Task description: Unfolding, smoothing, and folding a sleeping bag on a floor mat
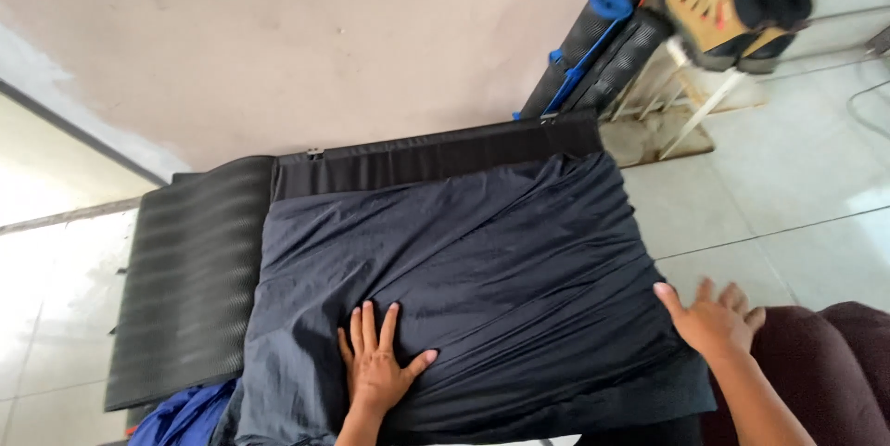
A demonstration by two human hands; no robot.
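Looking down from the head view, the left hand [378, 363] lies flat on a dark navy cloth [464, 279], fingers spread wide and holding nothing. The right hand [712, 316] rests at the cloth's right edge, fingers also splayed, palm down, gripping nothing. Wrinkled cloth covers a black pad [436, 157] whose far strip shows bare. A ribbed black mat [190, 279] lies just left of it. Pale floor tiles [779, 196] spread to the right, below a pinkish wall [324, 38]. Rolled mats [598, 47] lean on the wall, beside tan boots [732, 6] on what may be a white rack [691, 98]. Blue fabric [185, 414] sits at the bottom left, a maroon cushion [834, 372] at the bottom right.
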